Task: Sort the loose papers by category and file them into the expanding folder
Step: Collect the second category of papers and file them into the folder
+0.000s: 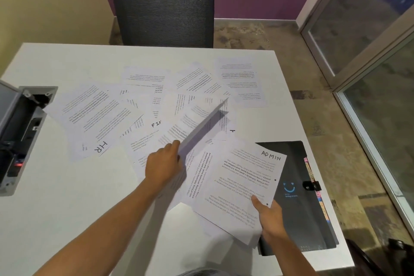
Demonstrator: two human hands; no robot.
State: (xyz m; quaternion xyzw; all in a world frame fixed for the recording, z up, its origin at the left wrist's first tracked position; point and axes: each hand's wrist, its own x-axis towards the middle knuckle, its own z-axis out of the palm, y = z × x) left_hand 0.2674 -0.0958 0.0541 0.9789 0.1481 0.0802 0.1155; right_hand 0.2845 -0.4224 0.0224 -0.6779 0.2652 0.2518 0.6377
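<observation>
Several loose printed papers point(143, 105) lie scattered over the white table point(67, 197), one marked "HR" point(100, 147), another showing "FIN" point(156, 123). My left hand point(164, 163) grips one sheet point(205, 126) by its near edge, lifted on edge above the pile. My right hand point(268, 215) holds a small stack topped by a sheet marked "ADMIN" point(244, 182), thumb on top. The dark expanding folder point(300, 204) lies shut at the right, partly under that stack, with coloured tabs along its right edge.
A grey mesh office chair point(163, 6) stands at the far side of the table. An open cable box point(20, 132) is set into the table at the left. Glass panels point(369, 51) border the floor on the right.
</observation>
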